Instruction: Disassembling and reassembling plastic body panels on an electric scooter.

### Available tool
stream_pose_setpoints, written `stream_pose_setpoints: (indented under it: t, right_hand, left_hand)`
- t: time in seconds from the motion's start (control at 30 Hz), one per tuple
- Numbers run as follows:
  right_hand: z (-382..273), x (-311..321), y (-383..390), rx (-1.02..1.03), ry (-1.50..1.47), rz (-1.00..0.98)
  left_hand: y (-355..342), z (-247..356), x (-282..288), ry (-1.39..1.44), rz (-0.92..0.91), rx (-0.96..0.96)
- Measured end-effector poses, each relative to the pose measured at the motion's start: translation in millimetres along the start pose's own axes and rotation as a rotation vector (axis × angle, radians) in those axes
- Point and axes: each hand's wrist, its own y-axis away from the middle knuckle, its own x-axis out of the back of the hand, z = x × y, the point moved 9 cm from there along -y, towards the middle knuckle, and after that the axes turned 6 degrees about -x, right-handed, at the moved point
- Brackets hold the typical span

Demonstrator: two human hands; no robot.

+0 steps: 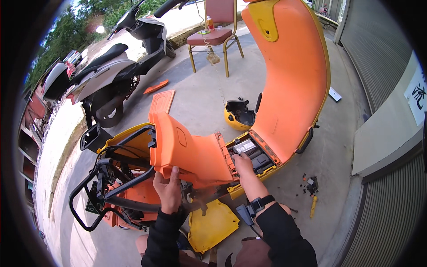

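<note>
- Black tubular rear rail (78,202): at the tail of the part-stripped orange scooter, nearest the far left from where I stand.
- White-and-black scooter (103,75): parked upright behind it, top case at its rear.
- Flat orange panel (163,102): on the concrete, just beyond the stripped tail.
- Left hand (169,191): at the lower left corner of the orange under-seat panel (189,149); thumb raised along the lower edge, fingers bent beside it. I cannot tell whether they grip the panel or merely brace it.
- Under-seat panel position: upright between the exposed rear frame and the footboard, clip-lined edge facing right.
- Yellow body panel (212,227): on the ground, below the under-seat panel.
- Red padded chair (218,38): gold-coloured legs; a bottle (210,23) stands on the seat.
- Right hand (243,164): reaches into the open footboard bay (263,161); fingers folded downward, tips partly hidden. Whether they grasp a part, I cannot tell.
- Orange leg shield (293,75): rises beyond the bay, yellow along its outer edge.
- Small dark parts (312,184): scattered on the concrete; a yellow-handled tool (313,207) lies just beside them.
- Roller shutter (378,49): far right.
</note>
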Motion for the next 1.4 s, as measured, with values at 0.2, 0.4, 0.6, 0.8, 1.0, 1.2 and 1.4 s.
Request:
stream_pose_setpoints:
  t: [0.2,0.4,0.6,0.8,1.0,1.2,1.4]
  right_hand:
    - [84,-21,-68,0.024,0.365,-0.114]
    - [87,-10,-63,0.102,0.655,-0.004]
    - [83,-7,-68,0.167,0.501,-0.109]
    - [84,-28,-61,0.158,0.347,-0.390]
    - [81,-29,-43,0.427,0.579,-0.403]
    - [76,19,-18,0.515,0.872,-0.173]
    - [93,10,30,0.885,1.356,-0.283]
  left_hand:
    - [9,-9,-1,-0.125,-0.058,-0.028]
    - [34,-16,-6,-0.165,-0.108,0.108]
    - [15,-2,-14,-0.176,-0.203,0.015]
    - [36,9,-22,-0.233,-0.136,-0.056]
    - [39,15,-40,-0.336,-0.265,-0.070]
    - [43,4,-19,-0.367,-0.180,-0.052]
    - [54,-3,-5,-0.380,-0.050,-0.119]
